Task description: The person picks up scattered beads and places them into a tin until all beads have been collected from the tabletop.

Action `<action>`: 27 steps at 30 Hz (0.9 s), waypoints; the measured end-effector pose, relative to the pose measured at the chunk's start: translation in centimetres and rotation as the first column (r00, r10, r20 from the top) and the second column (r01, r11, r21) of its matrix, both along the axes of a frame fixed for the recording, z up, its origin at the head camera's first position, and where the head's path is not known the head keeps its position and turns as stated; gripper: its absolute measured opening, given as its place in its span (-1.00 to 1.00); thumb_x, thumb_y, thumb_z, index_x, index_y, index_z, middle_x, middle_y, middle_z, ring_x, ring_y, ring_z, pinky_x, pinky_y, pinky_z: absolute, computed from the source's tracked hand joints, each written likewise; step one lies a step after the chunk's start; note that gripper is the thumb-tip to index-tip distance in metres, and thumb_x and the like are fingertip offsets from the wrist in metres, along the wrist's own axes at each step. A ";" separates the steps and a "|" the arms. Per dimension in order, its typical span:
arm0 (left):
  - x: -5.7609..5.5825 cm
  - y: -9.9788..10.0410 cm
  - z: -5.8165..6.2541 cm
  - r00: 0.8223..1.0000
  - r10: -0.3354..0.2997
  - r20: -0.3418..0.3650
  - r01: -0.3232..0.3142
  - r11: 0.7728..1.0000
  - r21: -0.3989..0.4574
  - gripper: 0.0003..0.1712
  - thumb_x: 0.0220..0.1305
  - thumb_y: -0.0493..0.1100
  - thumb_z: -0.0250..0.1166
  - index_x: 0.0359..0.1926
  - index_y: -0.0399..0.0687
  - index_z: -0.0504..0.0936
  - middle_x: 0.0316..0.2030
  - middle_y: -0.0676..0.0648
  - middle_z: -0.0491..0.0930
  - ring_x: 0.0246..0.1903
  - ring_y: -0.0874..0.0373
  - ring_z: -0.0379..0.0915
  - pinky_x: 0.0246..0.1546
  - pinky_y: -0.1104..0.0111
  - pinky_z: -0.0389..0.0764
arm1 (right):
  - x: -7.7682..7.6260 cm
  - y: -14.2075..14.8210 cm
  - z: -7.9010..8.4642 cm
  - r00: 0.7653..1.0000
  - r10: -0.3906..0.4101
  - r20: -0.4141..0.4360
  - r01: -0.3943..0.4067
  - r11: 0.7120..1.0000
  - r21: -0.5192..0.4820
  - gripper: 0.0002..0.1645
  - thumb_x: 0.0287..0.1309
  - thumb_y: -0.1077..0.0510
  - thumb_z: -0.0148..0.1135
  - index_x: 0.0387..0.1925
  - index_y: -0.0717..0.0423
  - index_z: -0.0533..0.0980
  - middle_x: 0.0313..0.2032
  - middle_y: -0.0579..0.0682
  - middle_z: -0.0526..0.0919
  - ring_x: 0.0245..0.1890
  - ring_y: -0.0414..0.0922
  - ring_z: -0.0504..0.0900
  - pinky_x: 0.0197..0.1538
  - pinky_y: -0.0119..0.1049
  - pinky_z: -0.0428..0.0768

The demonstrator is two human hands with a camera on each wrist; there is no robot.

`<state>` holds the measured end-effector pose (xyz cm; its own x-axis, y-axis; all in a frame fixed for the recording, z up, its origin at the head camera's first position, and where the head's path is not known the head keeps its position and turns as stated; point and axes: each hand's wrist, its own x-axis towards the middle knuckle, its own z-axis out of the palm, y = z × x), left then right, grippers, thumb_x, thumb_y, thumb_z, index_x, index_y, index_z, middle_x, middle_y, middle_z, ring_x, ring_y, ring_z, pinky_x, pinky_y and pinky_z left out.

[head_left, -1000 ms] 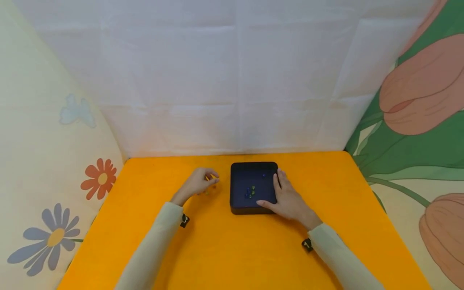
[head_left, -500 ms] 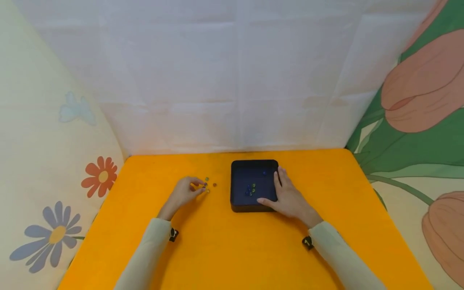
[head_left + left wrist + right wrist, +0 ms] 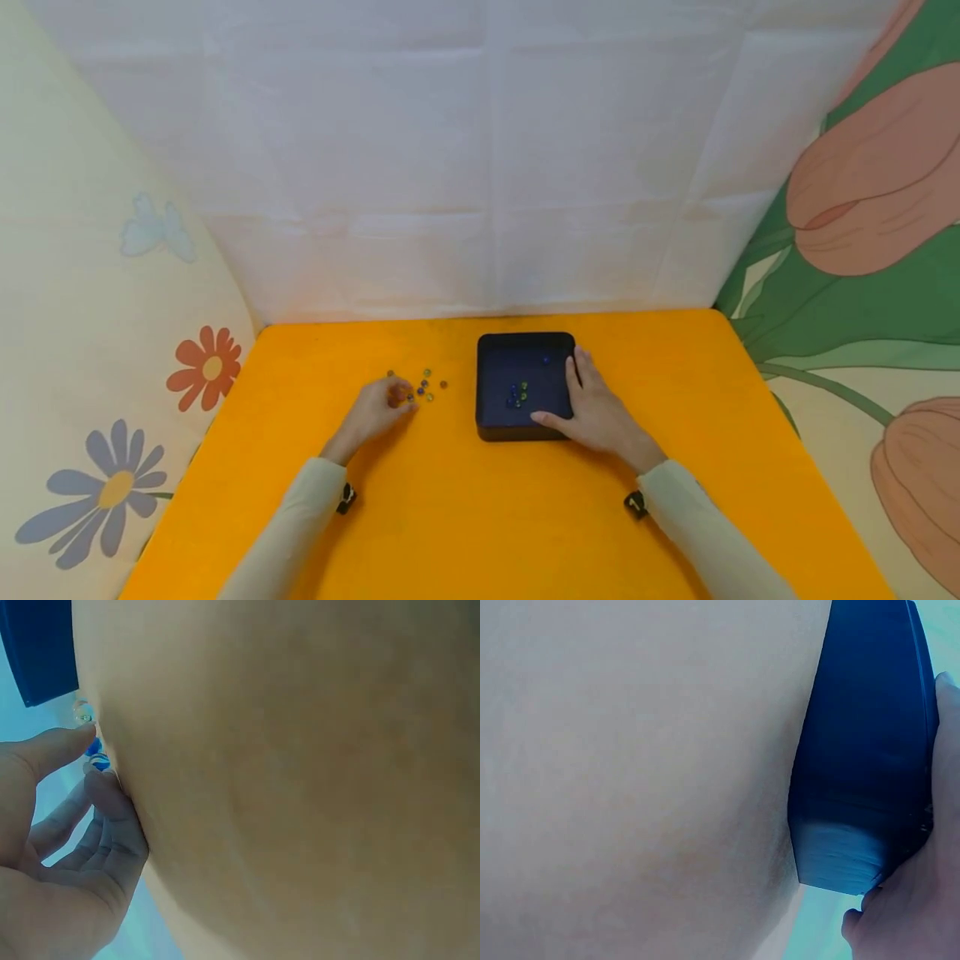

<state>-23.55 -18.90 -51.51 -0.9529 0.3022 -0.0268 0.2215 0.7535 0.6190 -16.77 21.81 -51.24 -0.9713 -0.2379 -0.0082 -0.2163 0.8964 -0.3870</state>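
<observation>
My left hand [image 3: 372,410] is low over the yellow table, its thumb and fingers curved either side of a small dark marble [image 3: 410,398]. In the left wrist view a gap shows between thumb and index fingertip, with a blue-and-white striped marble [image 3: 99,760] at the index fingertip. Several other marbles lie close by, among them a reddish-brown marble [image 3: 443,384] and a greenish marble [image 3: 427,372]. To the right stands a black square tray [image 3: 517,434] holding several blue and green marbles. My right hand [image 3: 597,412] grips its right side, thumb over the rim and fingers along the outer wall.
A yellow cloth [image 3: 480,517] covers the table. Behind it hangs a white sheet [image 3: 480,183]. Flower-printed fabric [image 3: 112,375] borders the left, and a tulip print [image 3: 870,208] the right.
My left hand has drawn back leftward from near the tray, exposing marbles it covered, and has come to one at the group's left. My right hand and the tray stay put.
</observation>
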 end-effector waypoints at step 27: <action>-0.6 -0.4 -0.1 0.999 -0.001 0.037 0.001 1.000 0.001 -0.79 0.45 -0.15 0.37 -0.05 -0.21 0.74 -0.28 -0.09 0.70 -0.34 0.17 0.53 -0.28 0.32 0.58 | -0.2 0.0 -0.4 1.000 -0.010 0.007 0.010 1.000 -0.002 0.52 0.18 -0.75 0.02 0.68 0.21 -0.24 0.70 0.18 -0.47 0.72 0.19 -0.32 0.62 0.22 0.17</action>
<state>-24.11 -19.29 -51.57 -0.9509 0.3034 -0.0613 0.1997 0.7525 0.6276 -16.99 21.79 -51.64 -0.9734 -0.2285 -0.0144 -0.2049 0.8977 -0.3901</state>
